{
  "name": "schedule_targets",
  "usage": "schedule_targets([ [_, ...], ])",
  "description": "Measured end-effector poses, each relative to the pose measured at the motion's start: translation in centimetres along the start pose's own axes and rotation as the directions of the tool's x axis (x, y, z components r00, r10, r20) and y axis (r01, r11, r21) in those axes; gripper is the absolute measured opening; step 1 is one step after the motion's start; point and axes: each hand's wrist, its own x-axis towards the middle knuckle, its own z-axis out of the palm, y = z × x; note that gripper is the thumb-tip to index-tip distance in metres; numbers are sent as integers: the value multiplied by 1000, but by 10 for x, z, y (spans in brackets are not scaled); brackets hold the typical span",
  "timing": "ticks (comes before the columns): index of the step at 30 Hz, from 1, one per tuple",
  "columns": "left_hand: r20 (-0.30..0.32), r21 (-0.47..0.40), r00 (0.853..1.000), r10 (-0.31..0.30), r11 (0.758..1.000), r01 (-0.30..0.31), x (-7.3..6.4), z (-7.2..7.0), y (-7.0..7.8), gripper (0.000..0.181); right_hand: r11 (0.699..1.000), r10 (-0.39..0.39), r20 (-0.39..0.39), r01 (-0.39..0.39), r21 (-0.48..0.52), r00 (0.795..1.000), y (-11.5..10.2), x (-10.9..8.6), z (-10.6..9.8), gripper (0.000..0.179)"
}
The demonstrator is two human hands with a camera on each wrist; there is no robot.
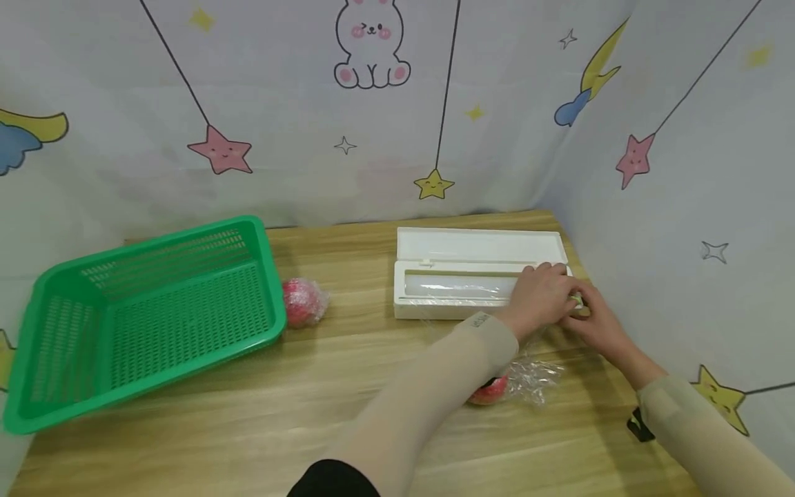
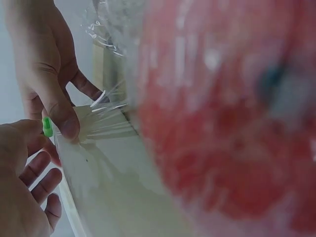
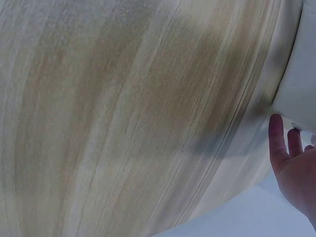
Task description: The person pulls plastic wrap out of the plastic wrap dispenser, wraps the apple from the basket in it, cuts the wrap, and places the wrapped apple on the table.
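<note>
A white cling film dispenser [image 1: 422, 312] lies on the table with its lid [image 1: 478, 243] raised, showing the film roll [image 1: 459, 285]. At its right end my left hand [image 1: 539, 297] pinches the small green slider [image 2: 47, 127], its other fingers loosely curled. My right hand [image 1: 593, 323] grips the same corner. Its thumb [image 2: 63, 121] presses the stretched film against the dispenser wall; in the right wrist view its fingers [image 3: 278, 138] touch the dispenser's edge. Under my left forearm sits a red apple [image 1: 489, 392], partly hidden, with loose clear film [image 1: 534, 379] beside it.
A green plastic basket [image 1: 145, 376] stands at the left of the table. Against its right side lies a film-wrapped red apple [image 1: 303, 302]. Printed curtains [image 1: 298, 186] close off the back and right edges of the wooden table [image 1: 248, 428].
</note>
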Motion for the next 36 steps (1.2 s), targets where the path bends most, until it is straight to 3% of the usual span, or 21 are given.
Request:
schedule_targets([
  [12, 47, 54, 998, -35, 998, 33, 4, 1, 8, 28, 1000, -5, -32, 5, 20, 999, 3, 2, 2, 61],
  [16, 35, 95, 999, -25, 995, 22, 1, 0, 10, 31, 999, 31, -6, -31, 9, 1000, 1, 2, 1, 64],
  [24, 49, 180, 999, -15, 984, 6, -4, 2, 10, 27, 1000, 6, -11, -6, -6, 1000, 2, 5, 4, 65],
  [36, 44, 210, 998, 46, 976, -54, -14, -3, -9, 28, 997, 31, -17, -33, -71, 999, 1, 6, 4, 56],
])
